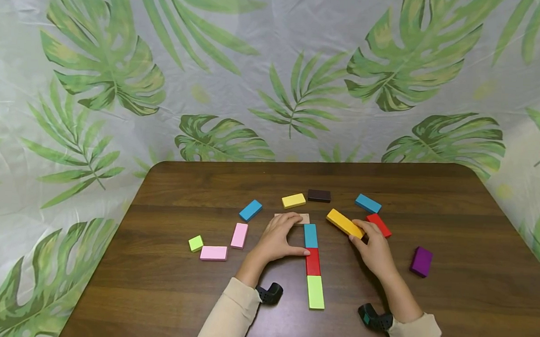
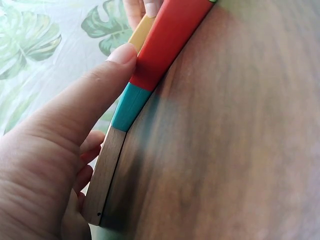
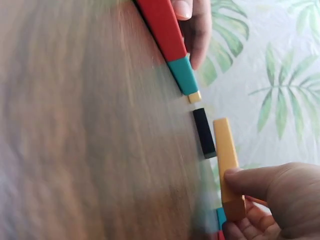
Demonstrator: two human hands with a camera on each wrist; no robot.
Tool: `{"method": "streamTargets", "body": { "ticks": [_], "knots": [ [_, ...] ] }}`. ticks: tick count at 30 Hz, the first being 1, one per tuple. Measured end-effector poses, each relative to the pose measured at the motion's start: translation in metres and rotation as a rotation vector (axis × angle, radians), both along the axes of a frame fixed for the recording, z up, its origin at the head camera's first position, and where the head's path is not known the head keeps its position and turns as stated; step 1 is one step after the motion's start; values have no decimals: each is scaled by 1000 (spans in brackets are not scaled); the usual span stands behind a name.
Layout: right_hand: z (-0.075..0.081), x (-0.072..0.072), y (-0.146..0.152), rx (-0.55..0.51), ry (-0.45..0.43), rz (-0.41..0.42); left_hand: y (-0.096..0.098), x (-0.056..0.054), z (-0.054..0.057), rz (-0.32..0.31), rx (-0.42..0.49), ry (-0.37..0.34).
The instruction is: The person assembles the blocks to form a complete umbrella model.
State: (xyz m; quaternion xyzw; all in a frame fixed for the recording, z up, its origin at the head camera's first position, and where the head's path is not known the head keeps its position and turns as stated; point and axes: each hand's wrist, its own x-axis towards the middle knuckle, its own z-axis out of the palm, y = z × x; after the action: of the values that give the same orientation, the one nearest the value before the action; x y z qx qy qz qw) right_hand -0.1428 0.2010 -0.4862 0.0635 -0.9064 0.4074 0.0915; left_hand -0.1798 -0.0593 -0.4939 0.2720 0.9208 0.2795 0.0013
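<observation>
Head view shows a person with two hands at a brown wooden table (image 1: 158, 293). The right hand (image 1: 374, 249) pinches an orange block (image 1: 342, 222) near one end, between the thumb and the fingers; this block is to the right of the row of blocks, with its free end pointing away from the person. Whether it touches the table, one cannot tell.

The left hand (image 1: 276, 240) has its thumb spread away from the other fingers. The thumb touches the side of a red block (image 1: 313, 263), and the fingers reach over a pale wooden block (image 1: 305, 219). How firmly they press, one cannot tell. In the left wrist view, some of these fingers are partly hidden behind the pale wooden block.

A teal block (image 1: 310, 235), the red block and a light green block (image 1: 316, 292) stand end to end in a straight row, and the pale wooden block lies crosswise at the far end, meeting the teal block.

Beyond lie a yellow block (image 1: 293, 201) and a black block (image 1: 319, 196). Near the right hand are a blue block (image 1: 368, 203) and a second red block (image 1: 379, 225); a purple block (image 1: 421, 261) lies farther right. On the left are two pink blocks (image 1: 214, 253), another blue block (image 1: 250, 210) and a small lime block (image 1: 196, 243). Behind the table hangs a leaf-patterned cloth (image 1: 223, 87).
</observation>
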Motion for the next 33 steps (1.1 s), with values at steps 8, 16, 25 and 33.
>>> {"method": "streamTargets", "body": {
  "ticks": [8, 16, 25, 33],
  "knots": [
    [5, -9, -2, 7, 45, 74, 0, 0, 0, 0, 6, 9],
    [4, -21, -3, 44, 34, 138, 0, 0, 0, 1, 7, 7],
    [-1, -33, -6, 83, 1, 186, 0, 0, -2, 3, 11, 3],
    [-4, -36, -8, 80, -3, 212, 0, 0, 0, 0, 10, 2]
  ]
}}
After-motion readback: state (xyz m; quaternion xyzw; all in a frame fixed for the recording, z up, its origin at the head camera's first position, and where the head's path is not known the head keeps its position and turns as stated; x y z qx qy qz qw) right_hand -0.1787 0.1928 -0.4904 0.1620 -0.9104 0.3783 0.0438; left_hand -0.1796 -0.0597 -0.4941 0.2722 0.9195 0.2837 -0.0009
